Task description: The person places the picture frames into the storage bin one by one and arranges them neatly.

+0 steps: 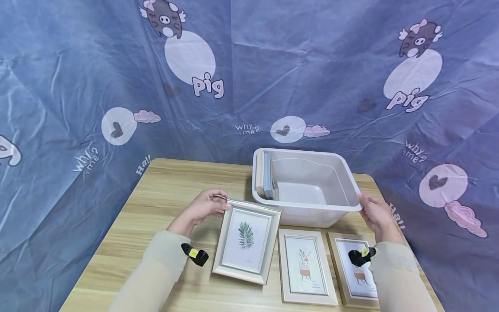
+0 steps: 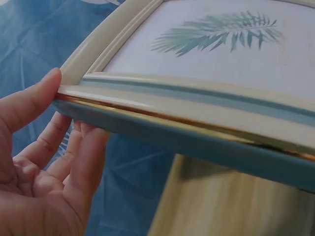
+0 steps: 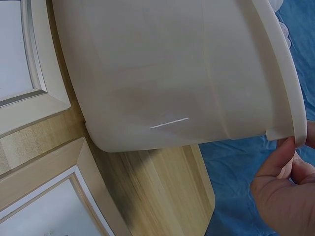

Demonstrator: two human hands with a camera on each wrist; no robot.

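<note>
My left hand (image 1: 205,207) pinches the upper left corner of a picture frame (image 1: 246,240) with a green leaf print. In the left wrist view the thumb (image 2: 37,101) lies on the frame's front edge and the fingers (image 2: 86,157) curl beneath its blue side. The picture frame is tilted up, its top corner close to the bin. My right hand (image 1: 376,214) grips the front right corner of a white plastic bin (image 1: 312,212) by its rim. Inside the bin, along its left wall, a beige frame (image 1: 259,173) and a blue-grey frame (image 1: 267,173) stand on edge.
Two more picture frames with potted-plant prints lie on the wooden table (image 1: 187,177): a pale one (image 1: 286,277) in front of the bin and a tan one (image 1: 345,288) partly under my right forearm. A blue patterned cloth (image 1: 249,78) hangs behind and beside the table.
</note>
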